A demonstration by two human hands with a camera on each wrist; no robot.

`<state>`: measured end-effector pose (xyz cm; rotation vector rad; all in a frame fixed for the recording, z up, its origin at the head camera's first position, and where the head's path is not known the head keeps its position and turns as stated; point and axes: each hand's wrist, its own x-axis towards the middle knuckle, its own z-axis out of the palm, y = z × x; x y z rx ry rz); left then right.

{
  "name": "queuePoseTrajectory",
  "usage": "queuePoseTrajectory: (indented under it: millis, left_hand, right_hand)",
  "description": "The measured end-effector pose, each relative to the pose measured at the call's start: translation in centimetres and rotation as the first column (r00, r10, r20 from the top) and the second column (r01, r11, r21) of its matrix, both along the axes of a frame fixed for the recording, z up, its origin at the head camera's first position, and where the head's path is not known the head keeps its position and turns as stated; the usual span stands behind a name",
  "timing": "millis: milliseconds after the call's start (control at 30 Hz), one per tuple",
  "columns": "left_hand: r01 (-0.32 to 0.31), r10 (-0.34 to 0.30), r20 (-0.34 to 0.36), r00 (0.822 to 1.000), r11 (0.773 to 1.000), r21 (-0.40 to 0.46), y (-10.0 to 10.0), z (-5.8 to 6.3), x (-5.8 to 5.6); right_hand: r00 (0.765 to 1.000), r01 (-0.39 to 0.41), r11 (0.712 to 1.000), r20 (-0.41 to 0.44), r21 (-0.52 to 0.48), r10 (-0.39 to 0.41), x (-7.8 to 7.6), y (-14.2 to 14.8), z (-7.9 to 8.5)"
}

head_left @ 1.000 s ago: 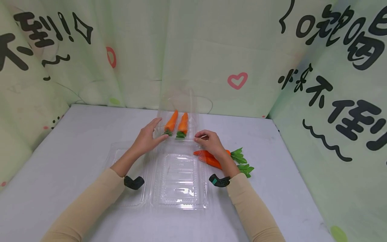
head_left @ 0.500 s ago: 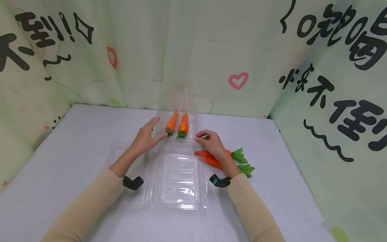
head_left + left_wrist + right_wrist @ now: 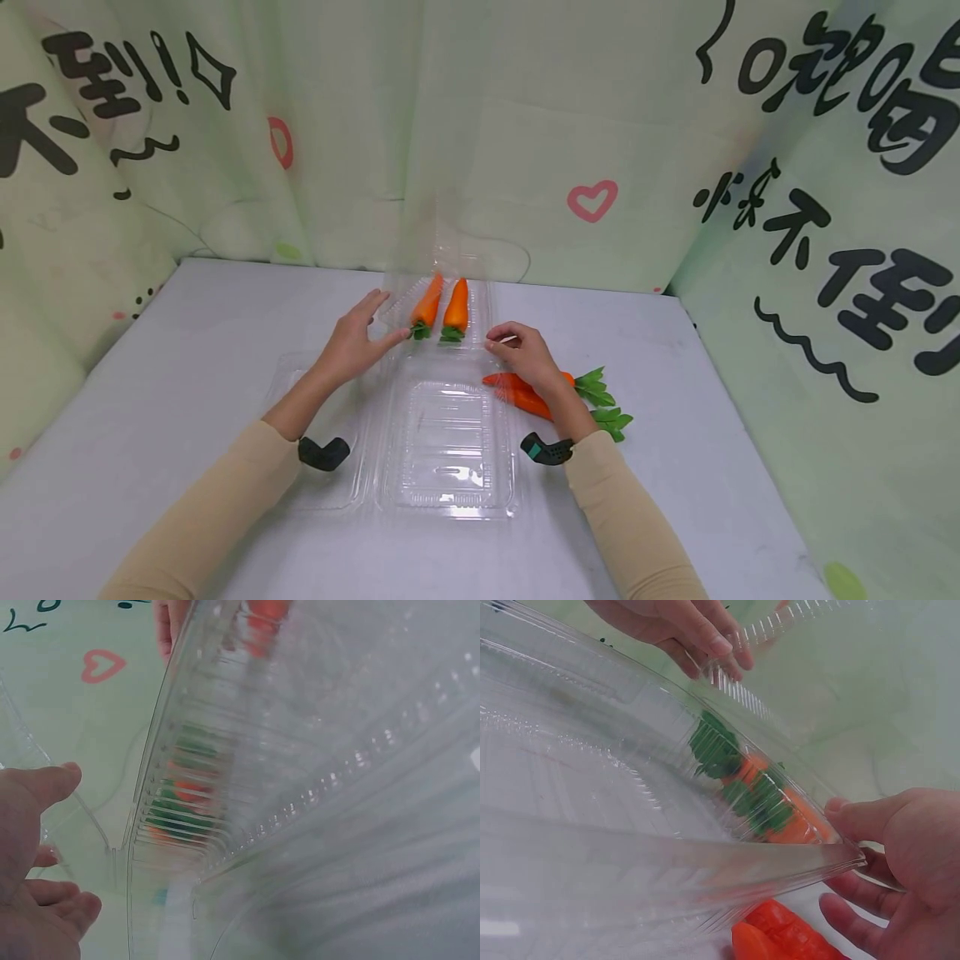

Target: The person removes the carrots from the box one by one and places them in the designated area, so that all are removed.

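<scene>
A: What is shown in the head view?

B: Two orange carrots (image 3: 455, 308) with green tops are laid side by side in the far clear container (image 3: 481, 321), their tips pointed away. At its back, a see-through lid (image 3: 457, 237) is held upright. The left hand (image 3: 354, 335) is placed at the container's left side, thumb and fingers spread apart. The right hand (image 3: 523, 354) is placed near its closer right corner, with thumb and fingertips brought together.

A: And around them?

B: On the pale surface (image 3: 195, 375), a near clear container (image 3: 450, 510) is set in front, with another clear piece (image 3: 318, 506) to its left. Two loose carrots (image 3: 522, 402) are partly covered by the right hand and forearm. Behind, a pale green curtain (image 3: 480, 125) is marked with black writing and pink hearts.

A: What is seen from the left wrist?

B: A wide gap is left between the left hand's thumb and fingers; whether the lid is touched cannot be told. Green tops are blurred behind a ribbed clear wall.

A: And from the right wrist?

B: A clear plastic corner (image 3: 849, 856) is pinched by the right hand; which container it belongs to cannot be told. Below it, the loose carrots are partly shown.
</scene>
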<state>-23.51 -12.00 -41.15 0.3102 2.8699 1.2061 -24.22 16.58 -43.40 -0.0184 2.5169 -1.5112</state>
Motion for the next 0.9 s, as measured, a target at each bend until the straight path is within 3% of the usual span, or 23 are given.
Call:
queuePoseTrajectory:
  millis: [900]
  left_hand:
    - [0.003,0.001,-0.098,0.995,0.999,0.039,-0.41,0.37,0.13]
  right_hand:
    - [0.999,-0.011,1.0,-0.032,-0.013,0.011,-0.22,-0.02,-0.08]
